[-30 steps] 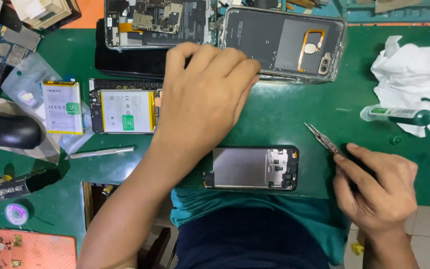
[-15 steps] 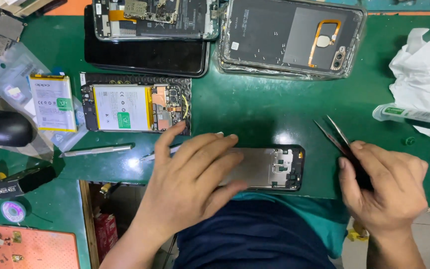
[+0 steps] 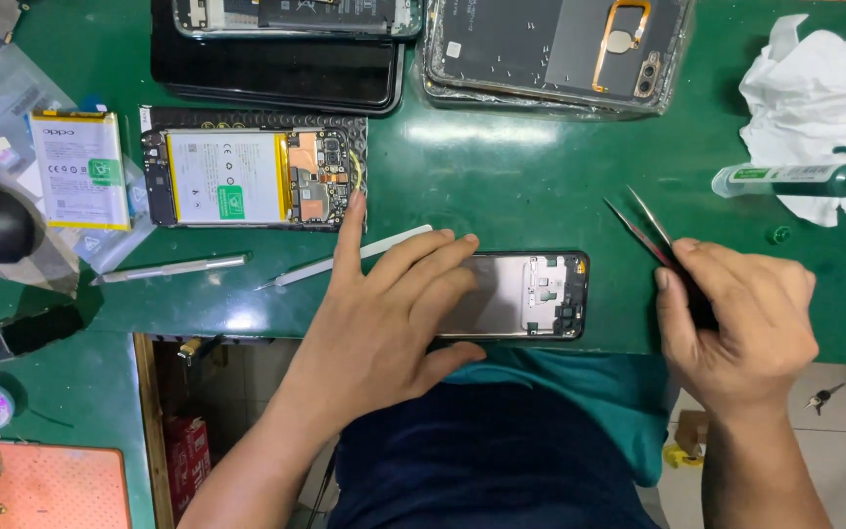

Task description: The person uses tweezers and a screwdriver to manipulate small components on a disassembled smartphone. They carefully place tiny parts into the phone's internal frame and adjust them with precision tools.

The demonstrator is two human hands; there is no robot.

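My left hand [image 3: 389, 313] lies flat with fingers spread over the left part of a phone frame [image 3: 536, 294] at the near edge of the green mat [image 3: 501, 176]. Its index finger reaches up toward an opened phone [image 3: 252, 178] showing a white battery and circuit board. Under the fingers lies a thin white pry tool [image 3: 345, 260]. My right hand [image 3: 736, 318] is to the right of the frame and grips dark tweezers [image 3: 643, 227], tips pointing up and left, apart from the frame.
A loose white battery [image 3: 80, 168] and plastic bags lie at the left. A metal spudger [image 3: 168, 267] rests below the opened phone. Stacked phones and a clear back cover [image 3: 560, 49] sit along the far edge. A green tube [image 3: 795, 179] lies on white tissue at right.
My left hand came back from the far phones to the phone frame at the near edge and now rests further left, uncovering more of it. The right hand with tweezers barely shifted.
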